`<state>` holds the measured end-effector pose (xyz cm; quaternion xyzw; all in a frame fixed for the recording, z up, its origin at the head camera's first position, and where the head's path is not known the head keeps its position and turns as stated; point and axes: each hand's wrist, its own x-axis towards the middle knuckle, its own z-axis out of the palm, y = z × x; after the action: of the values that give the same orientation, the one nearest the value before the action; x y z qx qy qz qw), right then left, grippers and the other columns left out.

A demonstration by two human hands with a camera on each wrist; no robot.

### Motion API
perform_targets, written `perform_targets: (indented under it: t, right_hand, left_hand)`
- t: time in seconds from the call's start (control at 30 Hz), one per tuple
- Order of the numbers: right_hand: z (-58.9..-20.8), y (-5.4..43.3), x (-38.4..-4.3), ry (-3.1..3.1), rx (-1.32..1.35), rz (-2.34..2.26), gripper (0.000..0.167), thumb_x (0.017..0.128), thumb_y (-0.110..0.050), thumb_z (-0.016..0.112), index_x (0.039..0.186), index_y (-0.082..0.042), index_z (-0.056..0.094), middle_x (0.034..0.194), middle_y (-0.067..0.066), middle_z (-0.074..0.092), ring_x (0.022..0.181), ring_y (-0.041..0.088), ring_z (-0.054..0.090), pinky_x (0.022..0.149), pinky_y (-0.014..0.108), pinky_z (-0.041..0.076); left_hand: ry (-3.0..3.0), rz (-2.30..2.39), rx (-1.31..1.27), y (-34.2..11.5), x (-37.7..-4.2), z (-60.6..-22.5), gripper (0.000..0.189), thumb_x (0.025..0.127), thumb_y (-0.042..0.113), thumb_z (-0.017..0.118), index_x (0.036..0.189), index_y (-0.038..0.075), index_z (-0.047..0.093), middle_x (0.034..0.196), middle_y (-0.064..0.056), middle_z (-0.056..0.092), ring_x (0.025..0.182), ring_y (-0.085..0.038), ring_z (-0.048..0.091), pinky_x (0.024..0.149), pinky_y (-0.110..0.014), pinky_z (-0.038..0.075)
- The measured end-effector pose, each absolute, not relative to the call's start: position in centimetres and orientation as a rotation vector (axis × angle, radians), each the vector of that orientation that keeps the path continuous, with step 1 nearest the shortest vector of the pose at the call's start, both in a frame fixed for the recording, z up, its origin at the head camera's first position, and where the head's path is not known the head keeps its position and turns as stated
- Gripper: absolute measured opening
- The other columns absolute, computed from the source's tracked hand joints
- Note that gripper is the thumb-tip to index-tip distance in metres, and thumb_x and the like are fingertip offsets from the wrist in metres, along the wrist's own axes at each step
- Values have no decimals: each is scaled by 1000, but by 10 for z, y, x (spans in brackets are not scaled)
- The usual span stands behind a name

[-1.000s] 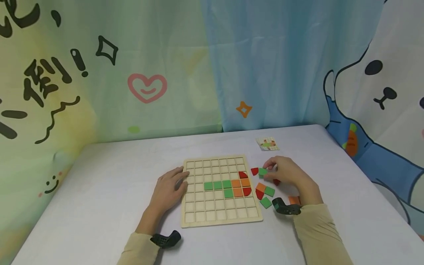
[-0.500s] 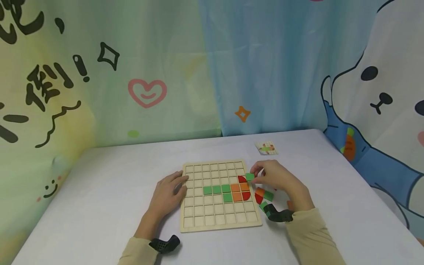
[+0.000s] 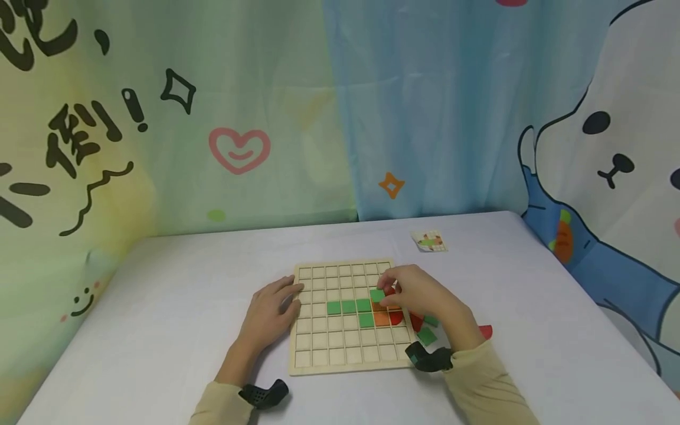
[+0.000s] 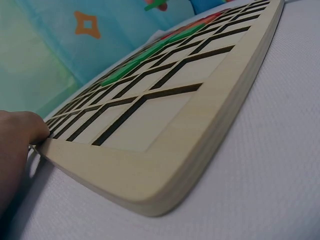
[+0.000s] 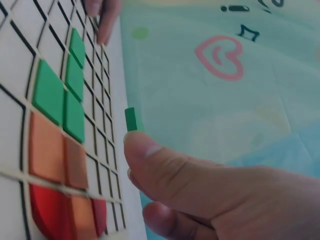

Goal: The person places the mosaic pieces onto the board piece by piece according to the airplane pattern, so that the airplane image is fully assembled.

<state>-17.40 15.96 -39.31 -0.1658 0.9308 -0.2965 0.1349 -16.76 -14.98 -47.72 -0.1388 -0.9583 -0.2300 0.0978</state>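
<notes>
A wooden grid board (image 3: 350, 370) lies on the table, with green, orange and red pieces set in its middle and right cells. At its left edge rests my left hand (image 3: 272, 306), fingertips on the rim; in the left wrist view a digit (image 4: 25, 127) touches the board's edge. My right hand (image 3: 419, 289) pinches a green square tile (image 3: 376, 295) between thumb and fingers. The right wrist view shows that tile (image 5: 130, 119) edge-on, apart from the grid. The right hand partly covers the red and orange pieces in the head view.
Right of the board lie loose pieces: a green tile (image 3: 427, 336), a red piece (image 3: 417, 322) and, beyond the wrist, another red piece (image 3: 485, 332). The right forearm hides part of this area. A small pattern card (image 3: 430, 241) lies farther back. Curtains hang behind the table.
My right hand has picked up the green tile from beside the board and carried it left, over the grid. The left hand has stayed on the board's left edge.
</notes>
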Motion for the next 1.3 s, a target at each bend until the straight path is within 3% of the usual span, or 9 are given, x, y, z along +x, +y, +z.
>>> perform_targets:
  t: [0.67, 1.3]
  right_hand:
    - [-406, 117, -163, 2728, -689, -795, 22, 76, -21, 80, 93, -16, 68, 90, -7, 65, 75, 9, 53, 70, 27, 48]
    - [-410, 107, -158, 2765, -649, -660, 19, 77, -24, 79, 92, -20, 68, 89, -10, 62, 82, 9, 53, 76, 31, 48]
  left_hand:
    - [-2824, -682, -398, -149, -167, -475, 33, 92, 30, 56, 123, 22, 64, 140, -3, 52, 132, -25, 46, 111, -49, 33]
    - [-2818, -706, -417, -151, -168, -476, 33, 92, 29, 56, 124, 22, 64, 140, -4, 52, 132, -25, 46, 110, -49, 34]
